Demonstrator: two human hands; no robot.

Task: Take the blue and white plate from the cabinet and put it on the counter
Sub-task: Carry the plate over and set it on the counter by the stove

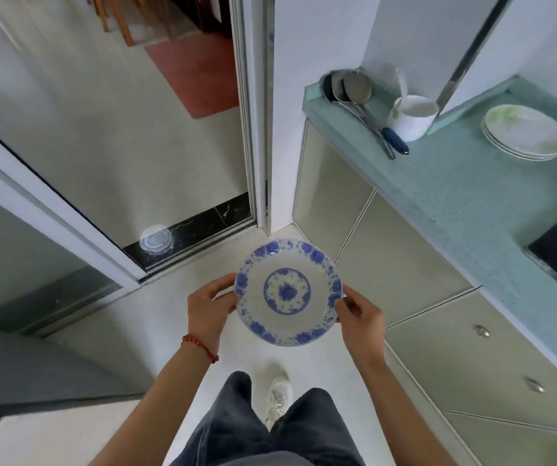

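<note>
The blue and white plate (288,292) is out in the open, held flat above the floor in front of the person's legs. The left hand (208,309) pinches its left rim and the right hand (359,316) pinches its right rim. I think the carrying step is on now. Next the plate must go up and to the right, onto the green counter (465,183). There is bare room between the ladles (362,105) and the stack of plates (524,132). The counter's front edge sticks out, so the plate must clear it.
</note>
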